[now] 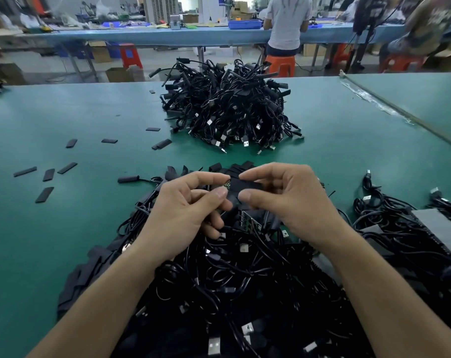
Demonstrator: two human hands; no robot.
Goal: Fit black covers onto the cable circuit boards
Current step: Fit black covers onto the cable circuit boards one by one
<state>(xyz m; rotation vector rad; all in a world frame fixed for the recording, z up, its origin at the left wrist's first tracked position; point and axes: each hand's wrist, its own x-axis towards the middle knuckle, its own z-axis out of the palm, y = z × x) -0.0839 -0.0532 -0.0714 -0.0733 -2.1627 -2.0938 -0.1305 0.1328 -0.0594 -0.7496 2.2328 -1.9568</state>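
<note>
While our forearms reach over the near heap of black cables (232,293), our left hand (185,210) pinches a cable circuit board (227,186) between thumb and forefinger, only its green edge showing. Our right hand (291,200) pinches the black cover (246,187), which touches that board's end just above the heap. Loose covers (45,194) lie scattered on the green table (90,120) to the left. Farther off sits a second cable pile (232,107); beyond it, a person (287,21) faces a blue bench (141,36).
</note>
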